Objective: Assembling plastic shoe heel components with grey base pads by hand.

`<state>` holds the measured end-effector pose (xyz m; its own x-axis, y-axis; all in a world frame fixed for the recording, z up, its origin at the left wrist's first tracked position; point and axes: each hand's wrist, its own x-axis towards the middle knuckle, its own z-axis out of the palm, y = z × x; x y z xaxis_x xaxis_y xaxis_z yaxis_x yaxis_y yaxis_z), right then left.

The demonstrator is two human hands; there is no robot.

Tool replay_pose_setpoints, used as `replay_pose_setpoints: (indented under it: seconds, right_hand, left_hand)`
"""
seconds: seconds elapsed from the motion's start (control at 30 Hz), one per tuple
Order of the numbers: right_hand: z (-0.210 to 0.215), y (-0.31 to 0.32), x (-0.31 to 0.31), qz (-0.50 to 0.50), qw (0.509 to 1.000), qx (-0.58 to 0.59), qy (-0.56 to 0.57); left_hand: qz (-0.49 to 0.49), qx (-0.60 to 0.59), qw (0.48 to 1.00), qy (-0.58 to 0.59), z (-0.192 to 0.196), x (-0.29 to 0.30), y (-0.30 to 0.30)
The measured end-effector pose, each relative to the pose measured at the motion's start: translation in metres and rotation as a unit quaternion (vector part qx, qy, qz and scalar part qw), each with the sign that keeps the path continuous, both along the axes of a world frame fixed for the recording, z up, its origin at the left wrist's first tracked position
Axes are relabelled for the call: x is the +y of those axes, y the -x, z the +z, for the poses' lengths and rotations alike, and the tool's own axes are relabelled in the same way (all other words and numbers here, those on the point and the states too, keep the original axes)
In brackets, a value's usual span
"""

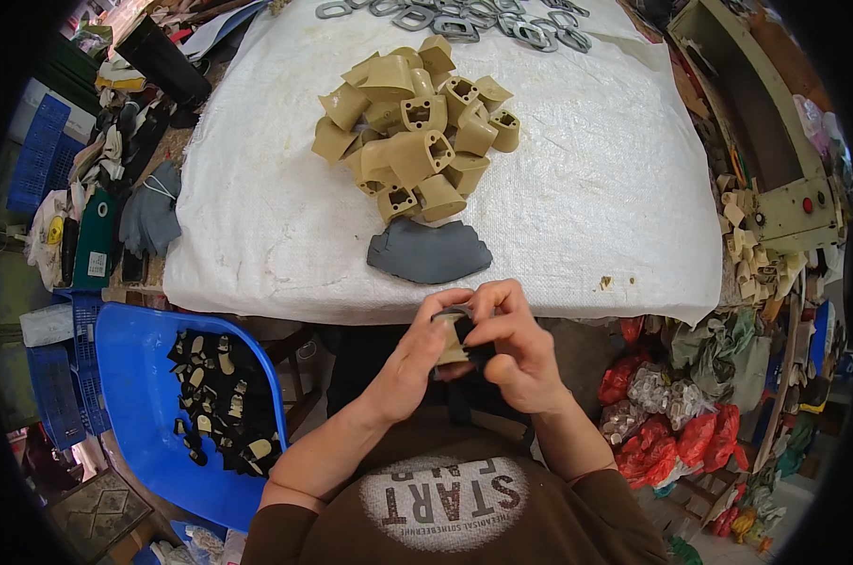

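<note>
My left hand (417, 353) grips a tan shoe heel (453, 339) with black material around part of it. The fingers of my right hand (520, 348) pinch the black material (483, 353) at the heel's right side. Both hands are in front of the table's near edge. Just beyond them lies a curved, dark grey piece of sheet material (430, 254), possibly a stack. A pile of bare tan heels (398, 160) rests behind it, some showing hollow ends with small holes.
White woven cloth (596, 207) covers the table. Several grey loops (454, 26) lie at its far edge. On my left, a blue basin (181, 461) holds black and tan pieces. A green metal machine (784, 188) and red bags (666, 447) are on the right.
</note>
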<state>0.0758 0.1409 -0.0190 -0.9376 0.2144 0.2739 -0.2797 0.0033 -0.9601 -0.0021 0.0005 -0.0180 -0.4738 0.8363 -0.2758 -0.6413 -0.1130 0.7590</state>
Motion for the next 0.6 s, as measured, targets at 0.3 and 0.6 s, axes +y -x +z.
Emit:
replay_pose_setpoints:
  seconds: [0.3,0.6]
  right_hand:
    - [0.012,0.007,0.018,0.053,0.989,-0.033,-0.137]
    - [0.003,0.004,-0.003,0.055,0.996,-0.068,-0.028]
  left_hand:
    - [-0.044,0.234,0.971,-0.003,-0.004,-0.004,0.009]
    - [0.110,-0.031,0.990,-0.077,0.001,0.007,-0.007]
